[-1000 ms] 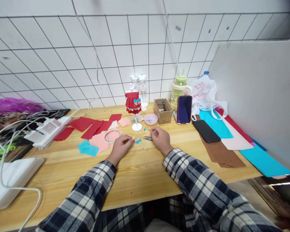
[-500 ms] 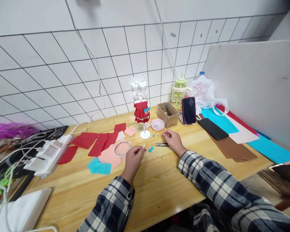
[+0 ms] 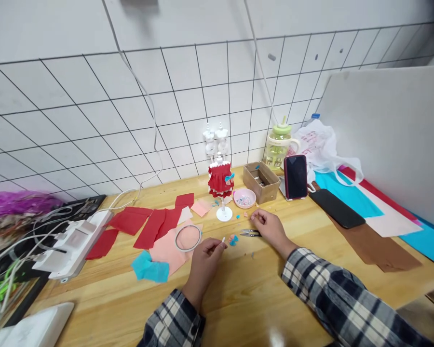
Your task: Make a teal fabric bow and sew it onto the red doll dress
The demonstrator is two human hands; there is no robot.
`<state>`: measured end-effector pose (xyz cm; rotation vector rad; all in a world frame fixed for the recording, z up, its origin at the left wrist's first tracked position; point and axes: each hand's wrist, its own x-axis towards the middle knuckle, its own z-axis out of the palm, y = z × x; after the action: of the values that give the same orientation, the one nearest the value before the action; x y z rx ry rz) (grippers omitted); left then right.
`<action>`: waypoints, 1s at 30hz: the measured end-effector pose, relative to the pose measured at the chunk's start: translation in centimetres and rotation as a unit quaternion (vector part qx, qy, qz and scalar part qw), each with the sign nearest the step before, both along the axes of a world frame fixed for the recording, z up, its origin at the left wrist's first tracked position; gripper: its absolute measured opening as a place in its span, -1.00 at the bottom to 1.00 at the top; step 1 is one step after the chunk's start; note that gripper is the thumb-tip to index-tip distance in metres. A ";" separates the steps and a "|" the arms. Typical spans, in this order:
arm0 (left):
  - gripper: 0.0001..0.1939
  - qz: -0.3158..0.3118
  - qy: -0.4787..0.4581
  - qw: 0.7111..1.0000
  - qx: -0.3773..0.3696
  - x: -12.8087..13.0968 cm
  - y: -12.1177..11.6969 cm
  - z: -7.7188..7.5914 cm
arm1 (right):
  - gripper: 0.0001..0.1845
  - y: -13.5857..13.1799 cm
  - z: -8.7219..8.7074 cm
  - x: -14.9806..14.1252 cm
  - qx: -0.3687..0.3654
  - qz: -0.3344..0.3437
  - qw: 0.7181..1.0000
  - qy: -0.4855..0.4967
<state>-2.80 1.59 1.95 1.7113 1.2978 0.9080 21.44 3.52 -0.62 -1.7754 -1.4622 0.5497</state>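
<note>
My left hand [image 3: 207, 262] is closed in a pinch on a small white piece [image 3: 223, 239], too small to name. Just right of it lies a little blue and pink bow [image 3: 233, 240] on the wooden table [image 3: 253, 294]. My right hand [image 3: 271, 230] hovers low by the handle end of the thread snips [image 3: 249, 233], thumb and fingers pressed together; whatever they hold is too small to make out. Behind both hands stands a miniature dress form [image 3: 224, 214] wearing a ruffled red dress [image 3: 220, 179] with a blue bow at its side. A pink bowl [image 3: 244, 198] holds small shiny beads.
Red fabric pieces [image 3: 150, 229], pink cloth with a hoop [image 3: 188, 238] and blue cloth [image 3: 150, 266] lie left. A cardboard box [image 3: 261, 183], propped phone [image 3: 295, 177] and green-lidded bottle [image 3: 278, 147] stand behind. A black phone-like slab [image 3: 336, 208] and power strip [image 3: 75, 246] flank the sides.
The head view has shifted, so everything sits lower and mostly farther right in the picture. Both hands keep their pinches, with little other movement visible.
</note>
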 end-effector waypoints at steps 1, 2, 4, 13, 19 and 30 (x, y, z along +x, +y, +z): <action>-0.74 -0.004 0.005 1.000 0.004 0.0 0.0 0.0 | -0.74 0.0 0.1 -0.1 -0.005 -0.002 1.000 -0.004; -0.74 -0.012 0.011 1.000 0.008 0.0 0.0 0.0 | -0.74 0.1 0.2 -0.2 -0.009 -0.009 1.000 -0.008; -0.75 -0.027 0.024 0.999 0.022 0.0 0.0 0.0 | -0.75 0.0 0.3 -0.4 -0.012 -0.016 1.000 -0.017; -0.78 -0.055 0.100 0.985 0.132 -0.6 0.7 -0.3 | -0.77 -0.7 0.7 -1.5 0.028 -0.041 0.995 -0.083; -0.76 -0.002 0.117 0.984 0.131 -1.2 0.6 -0.6 | -0.73 -1.5 0.7 -1.6 0.024 -0.050 0.998 -0.037; -0.72 0.002 0.189 0.974 0.121 -0.8 0.9 -1.3 | -0.69 -2.1 0.2 -1.5 0.032 -0.027 0.996 0.079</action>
<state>-3.60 2.53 0.66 2.1524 1.4813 0.7919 19.98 1.42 -0.46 -1.6771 -1.3071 0.5945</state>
